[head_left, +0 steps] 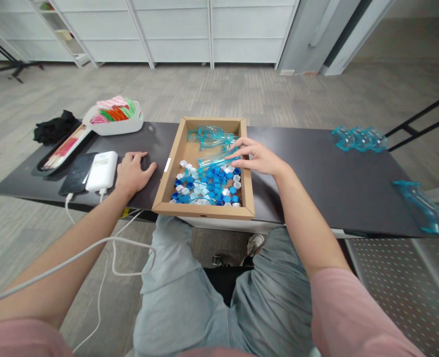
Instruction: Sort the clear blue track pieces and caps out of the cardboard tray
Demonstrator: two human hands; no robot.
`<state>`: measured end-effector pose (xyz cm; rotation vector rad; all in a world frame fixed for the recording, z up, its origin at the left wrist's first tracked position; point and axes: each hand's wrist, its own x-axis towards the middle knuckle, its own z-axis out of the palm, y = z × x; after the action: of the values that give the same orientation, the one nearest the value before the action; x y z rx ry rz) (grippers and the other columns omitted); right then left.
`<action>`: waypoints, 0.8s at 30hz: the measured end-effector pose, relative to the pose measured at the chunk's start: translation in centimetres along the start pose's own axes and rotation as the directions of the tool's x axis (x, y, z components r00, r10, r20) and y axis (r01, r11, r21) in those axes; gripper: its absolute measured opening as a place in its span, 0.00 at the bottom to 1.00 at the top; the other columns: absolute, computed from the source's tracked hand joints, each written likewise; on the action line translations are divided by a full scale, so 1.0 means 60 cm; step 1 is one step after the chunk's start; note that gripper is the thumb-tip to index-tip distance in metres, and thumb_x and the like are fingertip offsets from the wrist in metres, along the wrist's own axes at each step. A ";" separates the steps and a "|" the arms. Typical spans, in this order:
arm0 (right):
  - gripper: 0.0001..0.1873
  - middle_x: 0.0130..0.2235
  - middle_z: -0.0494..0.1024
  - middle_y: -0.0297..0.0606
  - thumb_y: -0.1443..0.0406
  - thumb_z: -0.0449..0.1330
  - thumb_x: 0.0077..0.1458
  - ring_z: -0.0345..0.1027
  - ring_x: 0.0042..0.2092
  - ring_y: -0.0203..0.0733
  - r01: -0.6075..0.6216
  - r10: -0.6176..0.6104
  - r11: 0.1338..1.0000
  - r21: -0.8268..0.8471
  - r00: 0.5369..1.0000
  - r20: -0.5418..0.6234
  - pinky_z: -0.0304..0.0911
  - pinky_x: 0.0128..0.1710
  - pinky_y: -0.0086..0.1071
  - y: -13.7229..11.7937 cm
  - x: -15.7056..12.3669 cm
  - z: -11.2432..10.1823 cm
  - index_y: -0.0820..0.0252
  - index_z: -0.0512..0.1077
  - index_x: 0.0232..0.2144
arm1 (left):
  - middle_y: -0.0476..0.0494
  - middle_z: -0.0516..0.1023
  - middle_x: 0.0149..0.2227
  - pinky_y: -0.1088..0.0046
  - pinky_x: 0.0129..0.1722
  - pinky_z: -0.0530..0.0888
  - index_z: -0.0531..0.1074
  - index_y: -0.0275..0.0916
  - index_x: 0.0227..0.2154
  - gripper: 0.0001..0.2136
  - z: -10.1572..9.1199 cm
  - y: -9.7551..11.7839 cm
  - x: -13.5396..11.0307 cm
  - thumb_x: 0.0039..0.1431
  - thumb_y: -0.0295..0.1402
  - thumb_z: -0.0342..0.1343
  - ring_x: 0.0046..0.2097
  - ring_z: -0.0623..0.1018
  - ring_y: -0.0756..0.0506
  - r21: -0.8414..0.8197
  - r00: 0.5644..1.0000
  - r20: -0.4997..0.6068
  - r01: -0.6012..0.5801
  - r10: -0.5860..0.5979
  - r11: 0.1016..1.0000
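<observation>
My left hand [134,173] rests on the dark table with its fingers and thumb apart, holding nothing, just right of a white power bank [102,171]. Over the right side of a shallow cardboard box [248,188], my right hand [254,156] has its thumb and fingers around the right end of a long transparent blue plastic piece [215,159]. More transparent blue plastic parts [212,136] lie in the box's far half. Small hexagonal pieces [214,186] in blue, pale blue and white fill the near half.
At left are a dark tablet [78,173], a long black tray [63,151], a white basket [117,126] of colourful strips and a black cloth [55,127]. Blue plastic parts [359,139] stand at far right; a curved one [423,206] lies nearer. White cables [115,239] hang by my left arm.
</observation>
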<state>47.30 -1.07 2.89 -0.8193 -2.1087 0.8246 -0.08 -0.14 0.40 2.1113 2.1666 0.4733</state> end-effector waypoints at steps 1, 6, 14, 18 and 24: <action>0.27 0.54 0.81 0.42 0.34 0.76 0.64 0.74 0.54 0.51 0.000 0.000 1.000 0.000 1.000 0.007 0.77 0.63 0.52 -0.001 0.000 0.000 0.42 0.93 0.51 | 0.26 0.75 0.72 0.43 0.79 0.69 0.76 0.41 0.72 0.34 0.000 0.000 0.000 0.71 0.54 0.54 0.76 0.73 0.25 0.000 1.000 0.001 0.002 -0.002 1.000; 0.30 0.47 0.78 0.40 0.32 0.72 0.67 0.73 0.50 0.48 -0.014 0.014 1.000 -0.004 0.999 0.039 0.76 0.58 0.47 -0.009 -0.001 0.000 0.43 0.93 0.52 | 0.26 0.75 0.72 0.44 0.78 0.69 0.76 0.41 0.72 0.34 -0.002 0.002 -0.001 0.72 0.53 0.54 0.76 0.73 0.25 0.007 1.000 0.004 0.006 -0.006 1.000; 0.35 0.40 0.74 0.37 0.29 0.64 0.72 0.70 0.44 0.46 -0.010 0.011 1.000 -0.017 0.998 0.056 0.72 0.50 0.42 -0.025 0.001 -0.003 0.45 0.92 0.54 | 0.27 0.75 0.72 0.45 0.78 0.70 0.76 0.42 0.73 0.33 -0.006 0.008 -0.004 0.72 0.52 0.54 0.76 0.73 0.26 0.014 1.000 0.004 0.009 -0.009 1.000; 0.35 0.38 0.73 0.36 0.30 0.61 0.75 0.69 0.43 0.46 0.001 0.000 1.000 -0.027 0.999 0.054 0.69 0.52 0.42 -0.029 0.002 -0.002 0.46 0.92 0.55 | 0.27 0.75 0.72 0.44 0.78 0.69 0.76 0.41 0.73 0.33 -0.004 0.007 -0.004 0.72 0.52 0.55 0.76 0.73 0.25 0.013 1.000 -0.001 0.007 -0.007 1.000; 0.38 0.40 0.79 0.39 0.28 0.61 0.73 0.72 0.45 0.47 -0.023 0.023 1.000 -0.007 1.000 -0.011 0.70 0.53 0.44 -0.027 0.004 0.003 0.50 0.92 0.49 | 0.26 0.75 0.72 0.43 0.78 0.69 0.76 0.40 0.73 0.34 -0.002 0.004 -0.002 0.72 0.53 0.54 0.76 0.73 0.25 0.003 1.000 -0.001 -0.001 0.001 1.000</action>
<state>46.59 -1.90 4.09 -0.8515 -2.0970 0.8231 0.10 -0.31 0.57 2.1138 2.1684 0.4725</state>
